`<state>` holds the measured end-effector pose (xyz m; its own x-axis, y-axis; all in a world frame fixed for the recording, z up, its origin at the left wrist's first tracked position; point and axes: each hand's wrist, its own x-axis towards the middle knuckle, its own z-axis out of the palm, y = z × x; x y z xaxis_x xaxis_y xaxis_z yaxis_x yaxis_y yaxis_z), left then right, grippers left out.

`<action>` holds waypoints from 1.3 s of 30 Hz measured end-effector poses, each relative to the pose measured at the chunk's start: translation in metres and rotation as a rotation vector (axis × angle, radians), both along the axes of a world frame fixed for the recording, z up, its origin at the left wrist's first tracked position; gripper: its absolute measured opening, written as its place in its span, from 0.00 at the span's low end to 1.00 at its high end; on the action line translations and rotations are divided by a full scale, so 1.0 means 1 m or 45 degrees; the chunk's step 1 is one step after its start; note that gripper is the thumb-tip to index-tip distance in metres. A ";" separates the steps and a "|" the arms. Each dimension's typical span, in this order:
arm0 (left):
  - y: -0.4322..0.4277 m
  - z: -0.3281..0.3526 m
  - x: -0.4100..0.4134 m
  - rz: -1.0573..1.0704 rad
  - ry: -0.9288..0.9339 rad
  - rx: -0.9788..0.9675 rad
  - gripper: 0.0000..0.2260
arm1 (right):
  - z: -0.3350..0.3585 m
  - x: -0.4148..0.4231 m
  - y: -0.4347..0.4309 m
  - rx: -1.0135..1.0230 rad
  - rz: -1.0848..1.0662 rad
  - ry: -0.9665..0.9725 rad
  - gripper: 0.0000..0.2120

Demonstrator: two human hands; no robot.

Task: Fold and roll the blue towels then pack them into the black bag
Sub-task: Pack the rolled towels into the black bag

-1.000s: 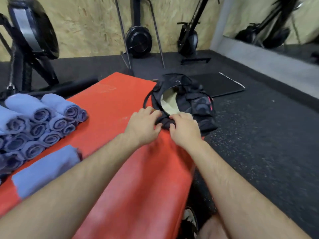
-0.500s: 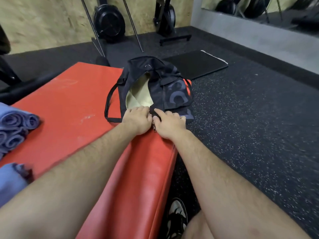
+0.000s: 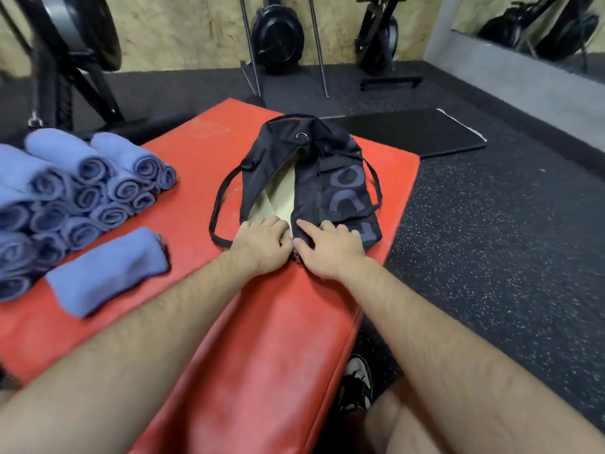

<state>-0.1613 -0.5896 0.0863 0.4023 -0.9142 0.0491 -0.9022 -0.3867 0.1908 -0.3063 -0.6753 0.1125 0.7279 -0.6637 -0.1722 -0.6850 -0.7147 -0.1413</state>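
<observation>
Left hand [image 3: 262,247] and right hand [image 3: 330,253] keep fingers gripping the black bag [image 3: 327,165], now straighter, mouth apparently open for towels [image 3: 98,191].

A red padded mat [image 3: 196,149] is lying on the dark speckled floor [image 3: 491,240]. A black bag [image 3: 340,185] is lying on the mat's far right part, its zip gaping over a pale lining. At the left a pile of rolled blue towels [image 3: 82,191] is sitting, with 1 folded blue towel [image 3: 104,270] lying just beside it on the near side.
</observation>
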 end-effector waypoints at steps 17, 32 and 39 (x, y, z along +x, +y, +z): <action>0.066 0.057 0.064 -0.036 -0.529 0.241 0.20 | 0.024 0.085 0.042 -0.224 0.411 0.285 0.18; 0.047 0.056 0.073 0.406 -0.197 0.105 0.15 | 0.047 0.106 0.017 -0.300 -0.020 0.255 0.21; 0.037 0.093 0.094 0.586 -0.327 0.017 0.32 | 0.121 0.059 -0.026 -0.334 -0.352 0.104 0.23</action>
<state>-0.0670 -0.5531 0.1791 0.7389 -0.6468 0.1887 -0.6553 -0.7550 -0.0219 -0.2472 -0.7013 0.2338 0.5067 -0.8619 -0.0204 -0.8581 -0.5064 0.0847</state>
